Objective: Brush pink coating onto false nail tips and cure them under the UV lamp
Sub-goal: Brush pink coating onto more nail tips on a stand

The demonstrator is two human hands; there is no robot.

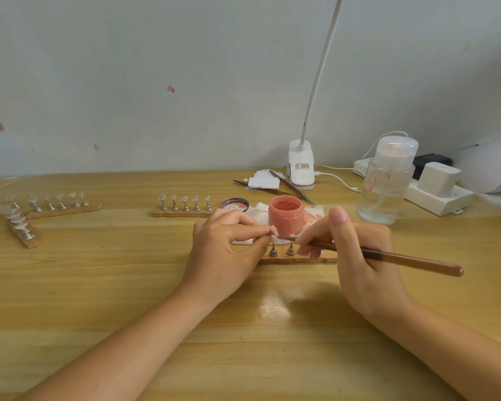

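The white clip lamp at the back of the surface is carrying a label with red and dark print, too small to read. No other writing is legible.

An open jar of pink coating is standing on a stained white tissue, filled nearly to the rim, with its lid lying just to the left. A clear pump bottle to the right is holding a colourless liquid and showing pink smears on its wall and cap. Behind it a white power strip is carrying a white adapter, and the white UV lamp is sitting at the far right edge.

The left hand is pinching a false nail tip between thumb and forefinger, the other fingers curled, above a wooden holder strip with metal pegs. The right hand is gripping a brown brush with its fingers curled round the handle, and the bristle end is touching a pink tip on the neighbouring peg.

Another strip holding five clear tips is lying behind the left hand, and more strips with clear tips are lying at the far left. Tweezers and white paper pads are lying near the lamp base.
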